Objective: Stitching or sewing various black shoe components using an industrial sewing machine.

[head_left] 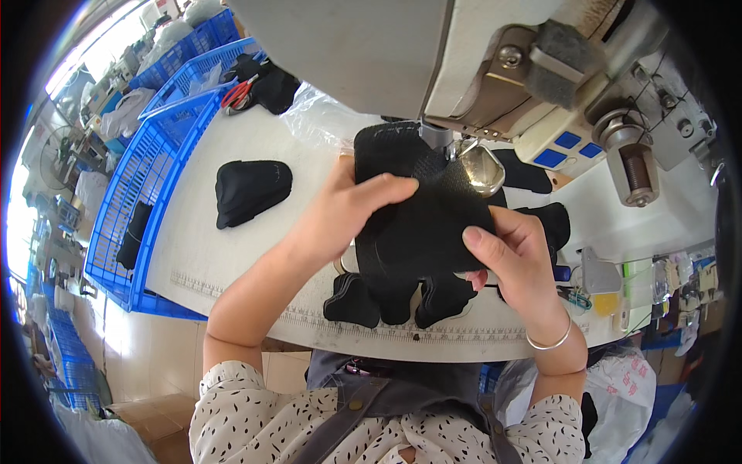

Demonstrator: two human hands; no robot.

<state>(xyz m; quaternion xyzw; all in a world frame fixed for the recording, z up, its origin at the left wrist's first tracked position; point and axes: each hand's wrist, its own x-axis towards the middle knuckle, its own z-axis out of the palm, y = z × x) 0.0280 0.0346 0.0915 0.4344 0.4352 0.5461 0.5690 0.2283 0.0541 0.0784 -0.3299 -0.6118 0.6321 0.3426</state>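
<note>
Both my hands hold a black fabric piece (pixel 421 220) under the head of a white sewing machine (pixel 495 69). My left hand (pixel 348 209) grips its left edge, thumb lying across the top. My right hand (pixel 514 251) pinches its lower right corner; a silver bangle sits on that wrist. The fabric's top end reaches the needle area beside a shiny metal presser part (pixel 481 168). Below the held piece, more black fabric pieces (pixel 386 298) lie on the white table (pixel 232 255).
A stack of black pieces (pixel 251 189) lies on the table to the left. Blue plastic crates (pixel 135 185) stand along the table's left side, one holding red-handled scissors (pixel 238 94). Clear plastic wrap (pixel 321 116) lies at the back. Thread and small tools sit at the right.
</note>
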